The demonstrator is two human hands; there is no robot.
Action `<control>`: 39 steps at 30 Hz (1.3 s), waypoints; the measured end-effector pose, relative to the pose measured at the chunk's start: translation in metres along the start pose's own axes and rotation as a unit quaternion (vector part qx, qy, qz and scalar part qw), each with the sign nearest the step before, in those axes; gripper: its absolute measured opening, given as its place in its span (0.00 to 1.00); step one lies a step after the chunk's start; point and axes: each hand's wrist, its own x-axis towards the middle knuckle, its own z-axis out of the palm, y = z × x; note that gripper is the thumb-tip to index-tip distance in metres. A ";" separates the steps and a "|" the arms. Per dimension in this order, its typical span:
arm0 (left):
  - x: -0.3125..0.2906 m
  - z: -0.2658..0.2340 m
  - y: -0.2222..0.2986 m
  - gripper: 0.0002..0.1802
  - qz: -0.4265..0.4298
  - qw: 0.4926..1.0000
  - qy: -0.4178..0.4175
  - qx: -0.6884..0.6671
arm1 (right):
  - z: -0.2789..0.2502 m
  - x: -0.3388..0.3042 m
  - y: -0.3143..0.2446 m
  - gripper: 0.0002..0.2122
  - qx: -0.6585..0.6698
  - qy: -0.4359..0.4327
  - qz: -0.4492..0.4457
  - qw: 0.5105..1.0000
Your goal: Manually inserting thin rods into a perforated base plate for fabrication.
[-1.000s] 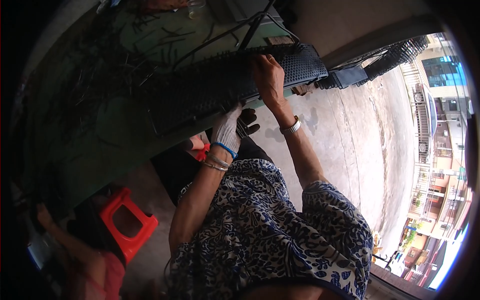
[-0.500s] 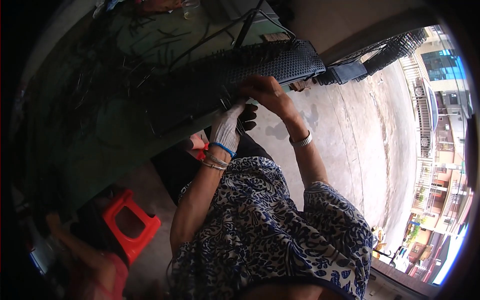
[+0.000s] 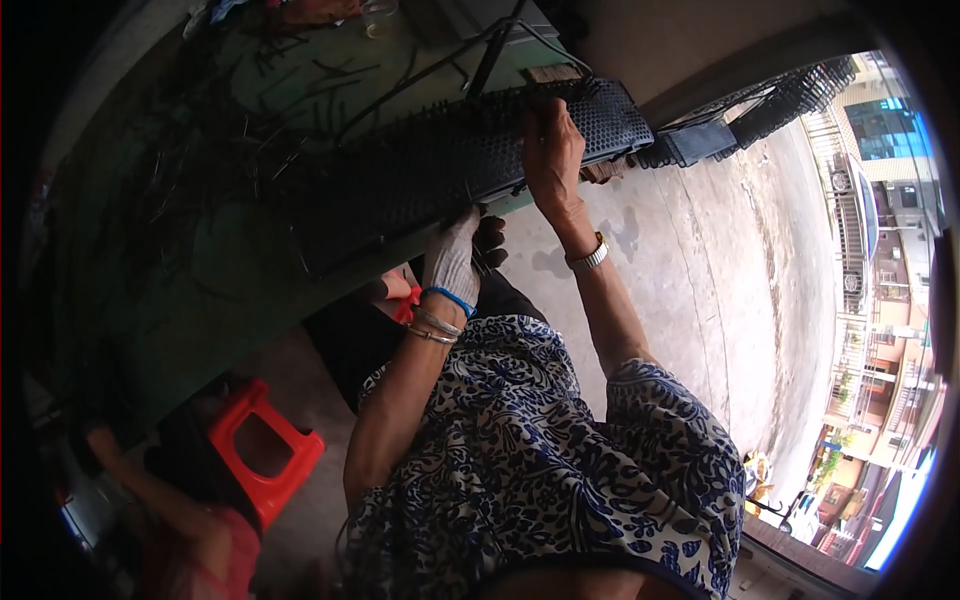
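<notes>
Our right hand (image 3: 555,150), bare, reaches over a long black panel (image 3: 460,165) pierced with rows of small round holes. Its fingers are bent and drawn together above the panel's surface; whether they pinch anything, we cannot tell. Our left hand (image 3: 458,250), in a pale grey knitted glove with dark fingers, is at the panel's near edge, the fingers partly curled. We cannot make out what, if anything, it grips.

The panel lies slantwise along the near edge of a green table (image 3: 225,290), its upper end out to the right. Short dark spikes stand along its far side, and beyond them rises a bent black rod frame (image 3: 489,62). Thin dark sticks (image 3: 345,73) lie scattered across the table, with a clear cup (image 3: 380,18) near the top.

A silver watch (image 3: 590,253) circles our right wrist, a blue band (image 3: 447,297) our left. Below the table, at lower left, we see a red plastic stool (image 3: 280,495), and beside it a co-worker's bare arm (image 3: 160,500) stretches toward the table.
</notes>
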 end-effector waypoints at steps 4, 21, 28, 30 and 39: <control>-0.005 0.004 0.003 0.10 0.020 1.000 -0.003 0.012 | -0.008 0.002 -0.004 0.04 0.052 -0.077 0.088 0.992; -0.017 0.010 0.007 0.13 0.003 0.998 -0.019 0.057 | -0.031 -0.005 -0.015 0.08 0.122 -0.323 0.120 0.931; -0.008 -0.004 0.010 0.14 -0.009 0.997 -0.058 0.052 | -0.037 0.008 -0.024 0.06 0.231 -0.364 0.254 0.866; -0.011 0.001 0.008 0.14 -0.002 0.999 -0.035 0.036 | -0.032 0.013 -0.024 0.04 0.158 -0.292 0.247 0.910; -0.014 0.010 0.004 0.12 0.026 1.000 -0.006 0.007 | 0.019 0.022 -0.021 0.04 0.054 -0.058 0.034 0.996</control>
